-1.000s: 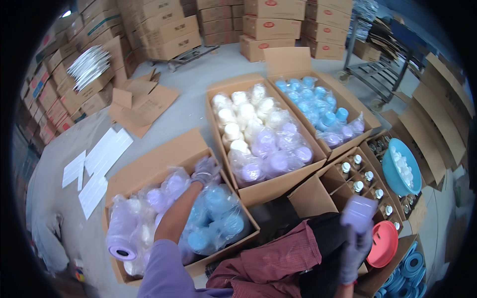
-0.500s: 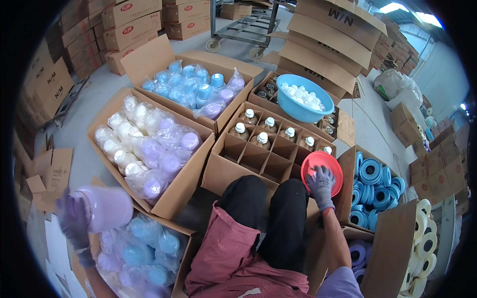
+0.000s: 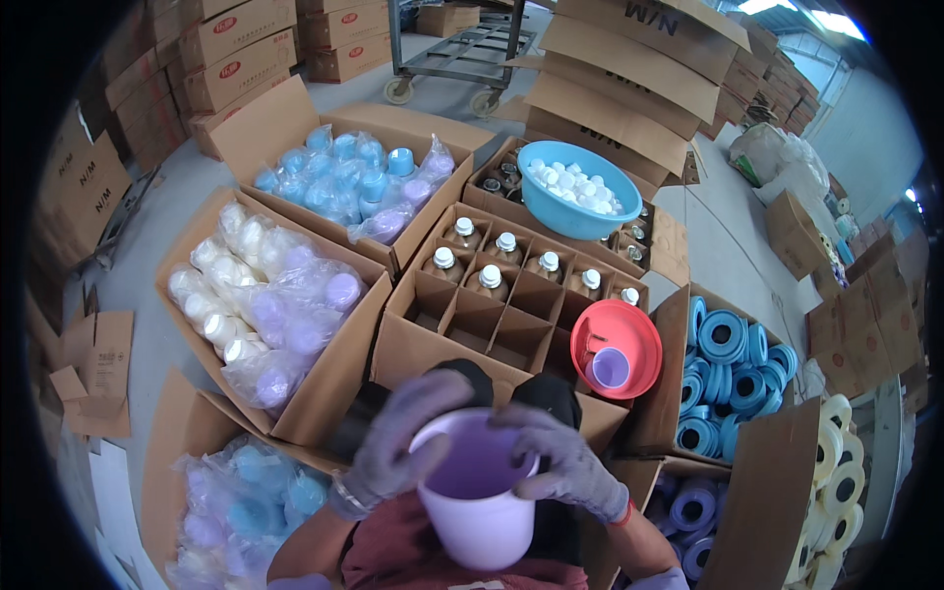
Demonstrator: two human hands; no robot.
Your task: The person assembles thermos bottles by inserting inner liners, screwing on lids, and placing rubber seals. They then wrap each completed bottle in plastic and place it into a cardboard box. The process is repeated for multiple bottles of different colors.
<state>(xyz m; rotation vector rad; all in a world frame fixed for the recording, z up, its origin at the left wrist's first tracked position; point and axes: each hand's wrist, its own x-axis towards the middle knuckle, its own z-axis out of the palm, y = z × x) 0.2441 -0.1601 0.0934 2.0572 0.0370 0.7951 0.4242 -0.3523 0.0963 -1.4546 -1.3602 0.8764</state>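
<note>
One tilted lilac tub [image 3: 482,531] was on the person's side of the divided carton [image 3: 413,344], mouth up and toward it, long axis sloping. The right grip [image 3: 570,462] held the rim; whether the blurred left grip [image 3: 398,447] clasped, I couldn't tell. Seven white-capped bottles [image 3: 490,281] stood in that carton.

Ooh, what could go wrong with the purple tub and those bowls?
The purple tub might slip: the left hand and right hand are by its rim, above the lap.

The blue bowl, full of loose white pieces, sits atop a box of bottles, so a bump could spill them.

The red basin is perched at the divided box's corner, so an elbow could perhaps tip out the small purple cup.
</note>
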